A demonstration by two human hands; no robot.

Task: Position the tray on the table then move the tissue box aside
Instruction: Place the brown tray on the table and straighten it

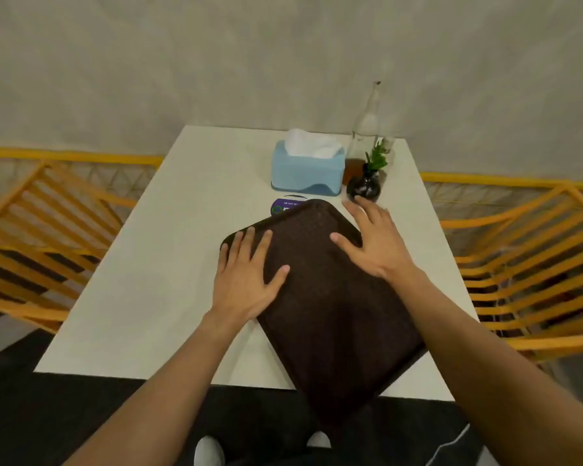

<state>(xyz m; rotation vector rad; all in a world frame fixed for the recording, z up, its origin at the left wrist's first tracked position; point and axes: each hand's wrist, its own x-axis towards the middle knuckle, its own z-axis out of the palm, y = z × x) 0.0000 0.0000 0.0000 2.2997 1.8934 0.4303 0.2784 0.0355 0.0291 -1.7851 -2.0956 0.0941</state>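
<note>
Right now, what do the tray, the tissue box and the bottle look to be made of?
Tray: probably moulded plastic, dark brown, matte, with a fine dotted grip texture. Tissue box: looks like smooth, light blue plastic with rounded corners, though it could be coated card. Bottle: clear and see-through with a slim neck, likely glass, though clear plastic is possible.

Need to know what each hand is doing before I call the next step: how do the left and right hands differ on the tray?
The left hand lies flat on the tray, over its left corner; the right hand sits farther back at the right edge, fingertips past the rim near the dark vase. The left hand's fingers are closer together; the right hand's spread wider. Both are open, palm down, gripping nothing.
</note>
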